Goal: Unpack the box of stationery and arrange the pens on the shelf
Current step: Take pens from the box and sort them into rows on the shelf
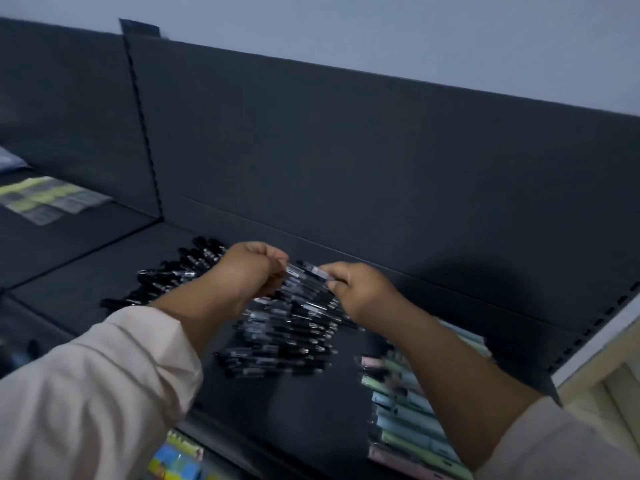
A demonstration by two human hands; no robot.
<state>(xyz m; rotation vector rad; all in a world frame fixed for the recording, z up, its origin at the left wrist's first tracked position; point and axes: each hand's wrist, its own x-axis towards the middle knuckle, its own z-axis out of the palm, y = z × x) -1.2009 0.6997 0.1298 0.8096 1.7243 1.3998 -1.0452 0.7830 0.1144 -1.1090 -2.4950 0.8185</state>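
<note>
A heap of black-and-clear pens [291,327] lies on the dark shelf [104,271], spread from the back left to the middle. My left hand [247,268] and my right hand [356,289] meet just above the heap. Both pinch the ends of the same few pens [306,270] held between them. The view is blurred, so I cannot tell how many pens are held. No box is in view.
Pastel-coloured packs [412,410] lie in a row on the shelf's right side, partly under my right forearm. Yellow-and-grey packets [48,199] sit on the neighbouring shelf at left. A dark back panel [346,150] rises behind. Colourful items [176,459] show on a lower level.
</note>
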